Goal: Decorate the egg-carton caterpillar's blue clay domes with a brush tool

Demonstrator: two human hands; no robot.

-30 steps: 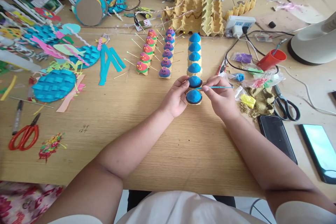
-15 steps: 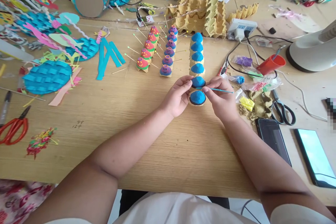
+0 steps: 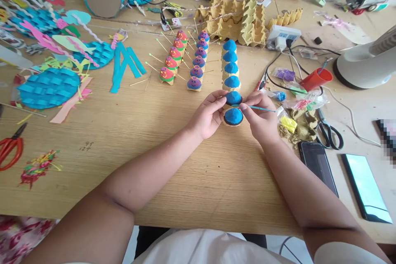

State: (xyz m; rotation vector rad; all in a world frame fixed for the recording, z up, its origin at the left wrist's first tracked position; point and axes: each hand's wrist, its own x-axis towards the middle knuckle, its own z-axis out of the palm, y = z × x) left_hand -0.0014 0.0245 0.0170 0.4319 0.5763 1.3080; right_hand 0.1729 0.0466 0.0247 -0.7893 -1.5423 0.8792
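Bench (image 3: 185, 173) carries strip of blue-topped cups (image 3: 232, 82), near end toward the body; left hand (image 3: 206, 116), grip narrow, pinches its side, apparently steadying it; right hand (image 3: 262, 119) pinches slim blue tool (image 3: 263, 109), seemingly for fine control near dark rim (image 3: 236, 104).

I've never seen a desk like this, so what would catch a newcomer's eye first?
Probably the row of blue domes mid-table, its near end between the left hand and the right hand, which holds a thin blue tool. Next, the woven blue disc at left.
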